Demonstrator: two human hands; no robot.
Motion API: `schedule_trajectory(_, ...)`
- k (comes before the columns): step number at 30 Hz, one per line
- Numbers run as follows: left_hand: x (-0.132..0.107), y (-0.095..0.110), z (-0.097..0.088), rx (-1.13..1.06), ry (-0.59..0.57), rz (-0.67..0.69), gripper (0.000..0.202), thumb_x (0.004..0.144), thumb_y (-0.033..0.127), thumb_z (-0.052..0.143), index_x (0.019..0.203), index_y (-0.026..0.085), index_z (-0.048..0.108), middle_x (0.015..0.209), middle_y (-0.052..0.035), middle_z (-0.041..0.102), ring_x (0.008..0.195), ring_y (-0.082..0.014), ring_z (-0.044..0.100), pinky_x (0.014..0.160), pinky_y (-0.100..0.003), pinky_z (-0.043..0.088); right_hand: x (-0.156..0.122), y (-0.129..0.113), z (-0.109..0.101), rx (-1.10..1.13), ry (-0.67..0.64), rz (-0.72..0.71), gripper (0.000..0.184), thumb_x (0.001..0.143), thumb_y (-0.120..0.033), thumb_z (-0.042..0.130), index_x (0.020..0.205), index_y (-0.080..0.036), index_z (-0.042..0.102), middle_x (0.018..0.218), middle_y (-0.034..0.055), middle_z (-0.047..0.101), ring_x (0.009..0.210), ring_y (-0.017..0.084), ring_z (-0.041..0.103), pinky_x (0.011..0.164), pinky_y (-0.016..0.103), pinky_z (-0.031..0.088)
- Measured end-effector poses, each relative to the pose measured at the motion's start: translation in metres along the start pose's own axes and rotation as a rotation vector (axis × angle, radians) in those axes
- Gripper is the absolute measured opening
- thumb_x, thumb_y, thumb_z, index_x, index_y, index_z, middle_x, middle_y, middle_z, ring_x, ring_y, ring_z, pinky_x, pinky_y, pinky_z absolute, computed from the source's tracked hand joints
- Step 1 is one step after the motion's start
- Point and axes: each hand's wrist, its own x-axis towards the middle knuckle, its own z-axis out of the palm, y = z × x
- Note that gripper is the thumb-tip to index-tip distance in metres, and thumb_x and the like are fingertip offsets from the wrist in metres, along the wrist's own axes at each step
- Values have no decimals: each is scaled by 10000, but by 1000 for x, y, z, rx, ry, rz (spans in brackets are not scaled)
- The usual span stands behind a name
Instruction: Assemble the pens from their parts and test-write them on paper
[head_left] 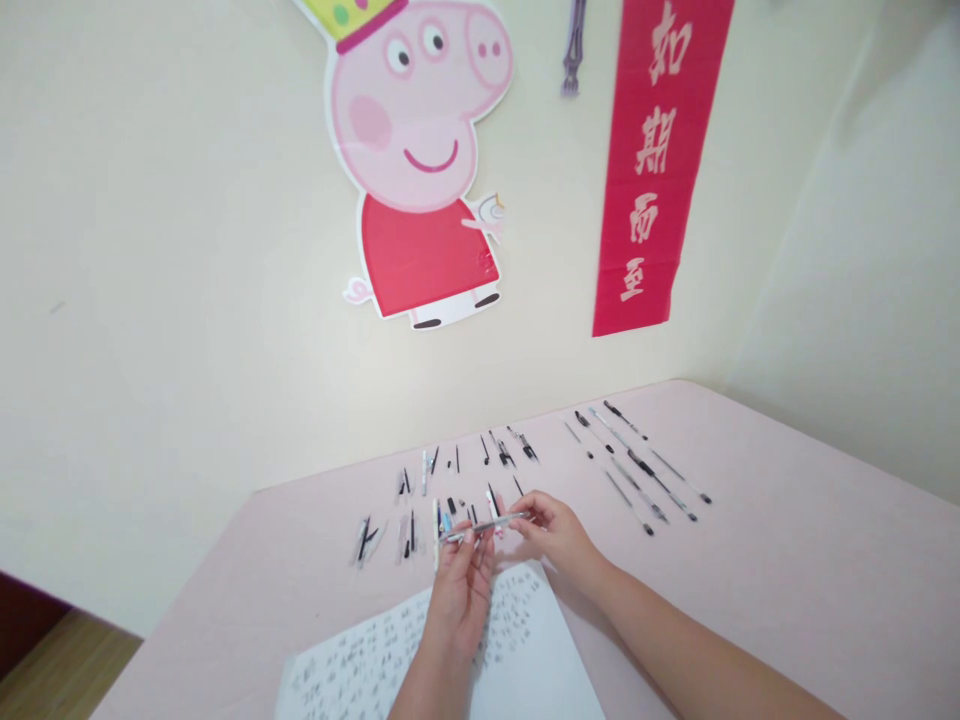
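Both hands hold one slim pen (486, 523) level above the pink table (787, 560). My left hand (461, 580) pinches its left end with the fingertips closed. My right hand (556, 530) pinches the right end near the tip. Right behind the hands, small pen parts and caps (450, 480) lie spread on the table. A sheet of white paper with handwriting (517, 660) lies under my forearms.
Several whole pens (637, 465) lie in a row at the back right of the table. A cream wall rises right behind it, bearing a cartoon pig sticker (420, 160) and a red banner (652, 160). Wooden floor (60, 670) shows at lower left.
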Motion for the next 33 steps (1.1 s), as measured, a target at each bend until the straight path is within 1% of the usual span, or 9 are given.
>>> schedule_trajectory(7, 2, -1, -2, 18, 4, 4, 171, 815, 6, 484, 845, 128, 600, 802, -59, 681, 725, -106, 663, 694, -207, 552, -1, 0, 1, 3, -10, 13, 148, 651, -301, 685, 704, -177, 624, 651, -4, 611, 606, 139, 536, 575, 262, 404)
schedule_trajectory(12, 1, -2, -2, 17, -33, 12, 168, 806, 4, 499, 838, 133, 602, 791, -45, 676, 714, -94, 655, 696, -196, 545, -2, -1, 2, -33, -14, -10, 92, 659, -251, 659, 700, -176, 626, 668, 2, 617, 626, 149, 547, 599, 279, 407)
schedule_trajectory(18, -2, 0, 1, 26, -33, 1, 148, 797, 18, 524, 821, 138, 606, 789, -42, 672, 720, -101, 655, 701, -200, 544, -1, 2, 1, -39, -17, -4, 118, 664, -276, 657, 700, -172, 615, 671, 1, 611, 622, 145, 543, 593, 275, 402)
schedule_trajectory(24, -2, 0, 0, 36, -51, 12, 149, 790, 14, 529, 815, 140, 605, 779, -41, 675, 721, -101, 655, 715, -201, 540, 0, 11, 1, -52, -20, 17, 216, 683, -355, 650, 636, -160, 573, 596, -3, 584, 569, 127, 514, 554, 248, 382)
schedule_trajectory(29, -2, -1, -1, 52, -80, 4, 155, 783, 20, 542, 832, 155, 601, 789, -39, 680, 720, -100, 653, 710, -205, 539, 1, 16, 1, -61, -42, 42, 346, 735, -481, 582, 609, -161, 552, 579, 25, 607, 558, 137, 541, 557, 252, 406)
schedule_trajectory(33, -2, -2, -3, 64, -82, -1, 150, 779, 22, 551, 833, 153, 598, 785, -38, 682, 709, -99, 653, 701, -203, 538, 1, 16, -1, -121, -47, 43, 429, 751, -554, 536, 574, -164, 547, 555, 33, 611, 529, 132, 535, 539, 246, 404)
